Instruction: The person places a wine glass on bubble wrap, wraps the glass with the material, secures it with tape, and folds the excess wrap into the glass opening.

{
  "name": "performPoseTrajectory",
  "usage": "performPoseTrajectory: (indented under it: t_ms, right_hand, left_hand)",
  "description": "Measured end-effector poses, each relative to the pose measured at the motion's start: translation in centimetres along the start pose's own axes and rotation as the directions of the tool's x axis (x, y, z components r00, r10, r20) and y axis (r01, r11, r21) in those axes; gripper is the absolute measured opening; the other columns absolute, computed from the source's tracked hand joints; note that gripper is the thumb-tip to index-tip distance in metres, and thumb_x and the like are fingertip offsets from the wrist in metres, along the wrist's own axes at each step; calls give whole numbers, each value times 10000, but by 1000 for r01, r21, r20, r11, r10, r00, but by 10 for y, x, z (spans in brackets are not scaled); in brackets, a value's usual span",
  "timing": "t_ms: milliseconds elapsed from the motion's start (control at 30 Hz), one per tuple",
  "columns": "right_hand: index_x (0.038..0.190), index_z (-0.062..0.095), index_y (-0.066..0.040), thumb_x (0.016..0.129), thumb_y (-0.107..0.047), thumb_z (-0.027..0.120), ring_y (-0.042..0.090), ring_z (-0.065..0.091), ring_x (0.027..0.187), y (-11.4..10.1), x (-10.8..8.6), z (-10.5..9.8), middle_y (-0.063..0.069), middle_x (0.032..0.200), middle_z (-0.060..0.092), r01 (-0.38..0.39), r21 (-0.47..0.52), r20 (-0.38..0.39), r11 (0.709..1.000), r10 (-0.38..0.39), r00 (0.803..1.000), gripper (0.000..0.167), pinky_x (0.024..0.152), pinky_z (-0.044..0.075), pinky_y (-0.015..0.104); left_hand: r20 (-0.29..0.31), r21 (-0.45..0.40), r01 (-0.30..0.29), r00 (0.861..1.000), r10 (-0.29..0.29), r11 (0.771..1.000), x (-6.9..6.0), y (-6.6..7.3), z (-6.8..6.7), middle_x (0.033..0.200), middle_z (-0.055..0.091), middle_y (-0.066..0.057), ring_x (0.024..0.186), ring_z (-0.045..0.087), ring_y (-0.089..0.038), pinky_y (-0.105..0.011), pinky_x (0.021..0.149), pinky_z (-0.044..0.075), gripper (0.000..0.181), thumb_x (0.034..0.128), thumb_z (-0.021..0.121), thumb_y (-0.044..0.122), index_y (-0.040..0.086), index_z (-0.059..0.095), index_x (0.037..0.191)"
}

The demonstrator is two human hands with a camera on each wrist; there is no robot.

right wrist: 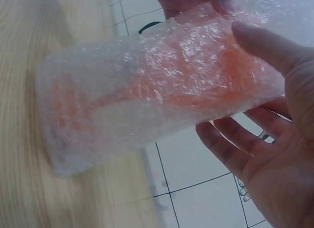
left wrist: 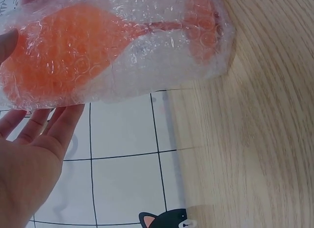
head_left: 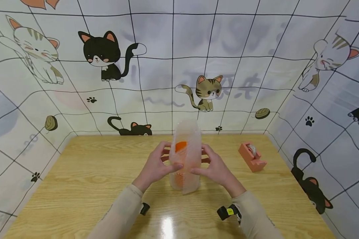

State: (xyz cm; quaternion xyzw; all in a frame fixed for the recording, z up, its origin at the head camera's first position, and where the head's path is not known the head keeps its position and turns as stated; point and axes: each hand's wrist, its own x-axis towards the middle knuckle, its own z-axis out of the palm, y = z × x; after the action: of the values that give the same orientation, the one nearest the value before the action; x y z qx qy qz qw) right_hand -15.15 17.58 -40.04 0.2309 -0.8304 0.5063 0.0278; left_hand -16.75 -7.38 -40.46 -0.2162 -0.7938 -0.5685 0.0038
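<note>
An orange stemmed glass [left wrist: 83, 46] is rolled up in clear bubble wrap [head_left: 193, 142]. Its bowl, thin stem and foot show through the layers in the left wrist view. The wrapped glass stands roughly upright, foot end down, and the wrap rises above the orange rim. My left hand [head_left: 157, 164] holds it from the left, thumb across the front and fingers behind. From the other side my right hand [head_left: 216, 166] grips it the same way, its thumb on the front of the wrap. Whether the lower end touches the table I cannot tell.
A pink tape dispenser [head_left: 252, 157] with a roll of tape stands on the right of the wooden table [head_left: 107, 166]. Behind the table and along its sides hangs a white cloth [head_left: 155, 76] with grid lines and cartoon cats.
</note>
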Motion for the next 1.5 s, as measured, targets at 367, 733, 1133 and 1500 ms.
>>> performPoseTrajectory:
  t_ms: [367,733,1133,1500]
  right_hand:
    - [1421,518,-98,883,-72,818,336,585,1289,5,1,1,133,1387,621,46,145,-29,988,-42,999,616,1020,520,534]
    - [1399,521,-74,889,-69,810,363,599,1283,5,0,3,156,1359,636,27,149,-95,988,-13,995,587,979,541,548]
    - [1420,521,-84,893,-89,811,331,626,1246,6,1,5,146,1351,648,11,142,-92,990,2,996,601,937,570,401]
    - [1461,496,-113,915,-131,798,346,598,1284,5,2,5,139,1388,621,-17,126,-77,992,27,997,624,967,557,509]
  left_hand:
    - [-10,-13,16,1000,-16,1000,-2,-1,2,1339,610,3,1223,621,-272,-497,1034,526,607,805,913,279,180,544,1276]
    - [75,-25,-142,987,143,990,0,-2,-10,1406,574,-10,1319,558,-246,-507,1074,495,478,946,775,195,184,590,1387]
    - [-87,-18,-317,945,315,948,1,-1,-12,1316,662,-79,1205,650,-259,-452,992,555,356,926,764,44,61,726,1279]
    - [-31,230,-380,917,397,896,-1,6,-9,1309,640,-87,1252,589,-260,-445,984,536,226,1024,634,106,60,763,1204]
